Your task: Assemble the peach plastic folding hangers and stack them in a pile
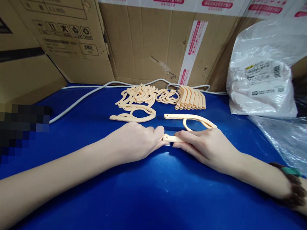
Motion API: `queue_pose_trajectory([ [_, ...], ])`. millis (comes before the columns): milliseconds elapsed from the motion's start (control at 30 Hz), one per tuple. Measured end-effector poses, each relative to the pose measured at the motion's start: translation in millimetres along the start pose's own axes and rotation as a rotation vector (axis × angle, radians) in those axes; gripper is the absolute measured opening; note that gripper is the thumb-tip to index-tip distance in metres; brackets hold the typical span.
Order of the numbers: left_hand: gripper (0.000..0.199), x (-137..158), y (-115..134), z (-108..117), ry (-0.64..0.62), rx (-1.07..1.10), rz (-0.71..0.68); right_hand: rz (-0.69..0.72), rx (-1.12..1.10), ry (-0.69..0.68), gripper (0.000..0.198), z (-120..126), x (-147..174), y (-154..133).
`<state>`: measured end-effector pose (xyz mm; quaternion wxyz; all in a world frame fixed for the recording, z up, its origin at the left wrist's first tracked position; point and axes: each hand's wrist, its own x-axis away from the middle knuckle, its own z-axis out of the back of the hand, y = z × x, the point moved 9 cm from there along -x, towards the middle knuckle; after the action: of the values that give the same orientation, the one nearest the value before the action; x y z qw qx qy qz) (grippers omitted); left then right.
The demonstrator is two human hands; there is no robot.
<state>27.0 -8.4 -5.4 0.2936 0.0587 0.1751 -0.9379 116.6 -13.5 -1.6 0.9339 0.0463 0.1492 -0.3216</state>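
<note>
The right hand (206, 143) pinches a cream strip (175, 139) between its fingers; the left hand (134, 141) pinches at its holed end, the exact contact partly hidden. The strip is above the middle of the desk (160, 203), with a looped piece (178, 116) just beyond and a pile (141, 95) toward the far edge. It looks like light, stiff, smooth plastic, perhaps slightly slippery, weakest around the hole; the flat sides seem the best hold.
</note>
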Motion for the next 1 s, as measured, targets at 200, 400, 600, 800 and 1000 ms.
queue_pose_trajectory([
  [200,0.029,1.1,2.8,2.2,0.035,-0.033,-0.024,-0.018,-0.026,-0.03,0.041,-3.3,0.1,1.5],
  [400,0.029,1.4,3.0,4.5,0.037,-0.06,-0.025,-0.078,-0.096,-0.096,0.042,-9.3,0.0,7.6],
  [600,0.03,3.0,8.3,9.5,0.072,-0.17,-0.068,-0.107,-0.167,-0.115,0.039,-10.5,-0.8,9.7],
  [800,0.033,3.4,12.6,19.8,0.168,-0.28,-0.1,-0.123,-0.205,-0.116,0.04,-9.2,-0.2,10.2],
  [1000,0.031,3.5,15.6,25.9,0.196,-0.343,-0.121,-0.138,-0.263,-0.124,0.04,-8.1,-0.7,11.6],
])
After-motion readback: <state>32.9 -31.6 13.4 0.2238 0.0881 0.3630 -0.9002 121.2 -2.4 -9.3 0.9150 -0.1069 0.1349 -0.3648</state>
